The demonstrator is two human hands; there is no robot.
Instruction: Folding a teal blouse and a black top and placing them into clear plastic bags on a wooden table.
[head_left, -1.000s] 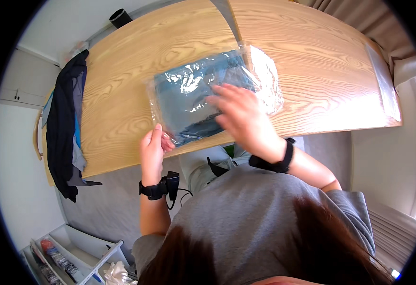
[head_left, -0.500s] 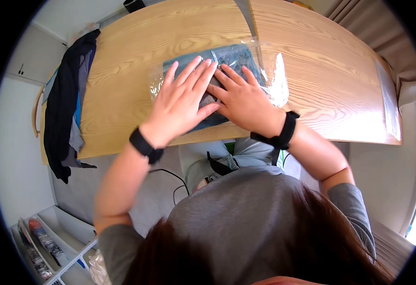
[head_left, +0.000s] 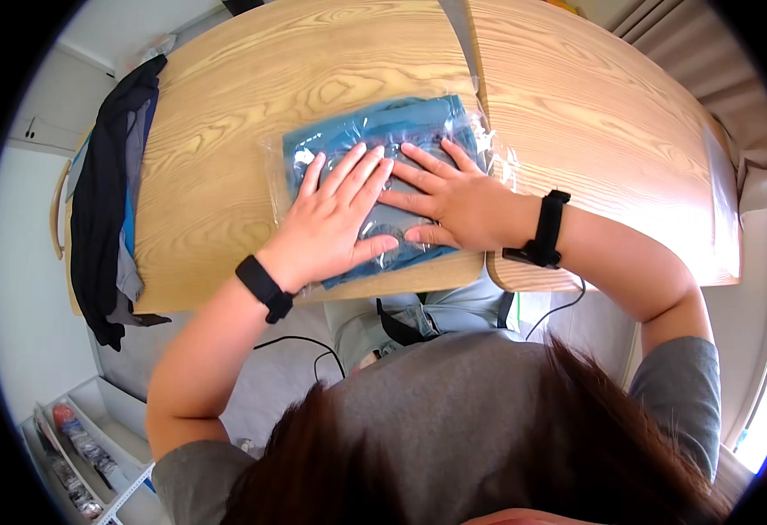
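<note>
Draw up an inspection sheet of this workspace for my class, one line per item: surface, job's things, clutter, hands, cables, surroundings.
Surface: two wooden tops, left and right, with a gap between them.
Job's things: folded blue cloth inside a clear bag, lying mostly on the left top.
Clutter: dark clothes draped over the left edge; clear sheet at the right edge.
Hands: left hand and right hand flat on the bag, fingers spread.
Cables: one black cable left of the lap, another below the right wrist; ends not traceable.
Surroundings: white bin with packets at lower left; curtain at upper right.
</note>
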